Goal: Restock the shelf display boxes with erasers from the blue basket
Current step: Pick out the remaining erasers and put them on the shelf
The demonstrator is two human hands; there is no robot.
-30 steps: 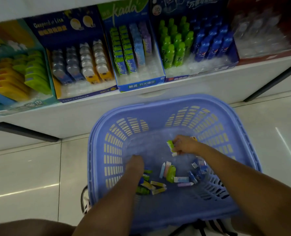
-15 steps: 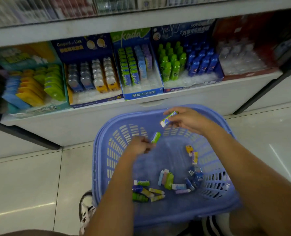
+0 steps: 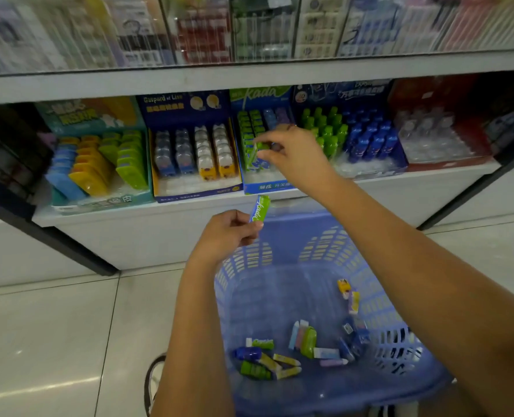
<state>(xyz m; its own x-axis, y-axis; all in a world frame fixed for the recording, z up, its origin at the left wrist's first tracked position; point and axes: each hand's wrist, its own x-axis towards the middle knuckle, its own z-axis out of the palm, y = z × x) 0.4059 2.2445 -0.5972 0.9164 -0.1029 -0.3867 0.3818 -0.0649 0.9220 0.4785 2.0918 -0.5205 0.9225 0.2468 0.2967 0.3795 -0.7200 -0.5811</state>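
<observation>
The blue basket [image 3: 283, 233] sits on the floor below the shelf, with several loose erasers [image 3: 280, 361] on its bottom. My left hand [image 3: 228, 233] is above the basket's far rim, pinching a green Kada eraser [image 3: 259, 208] that points upward. My right hand [image 3: 292, 153] reaches into the Kada display box [image 3: 266, 186] on the shelf and holds a green eraser [image 3: 257, 152] at the front of the green row.
Other display boxes line the shelf: a teal box [image 3: 99, 200] at left, a dark blue Gaspard box [image 3: 195, 192], a box of green and blue bottle erasers [image 3: 370, 170], a red box [image 3: 442, 165]. An upper shelf [image 3: 249, 76] overhangs. A shoe [image 3: 155, 377] rests on the tiled floor.
Both hands rose out of the basket, each with an eraser. My right hand moved up from the basket rim into the Kada box; my left hand lifted toward the shelf edge.
</observation>
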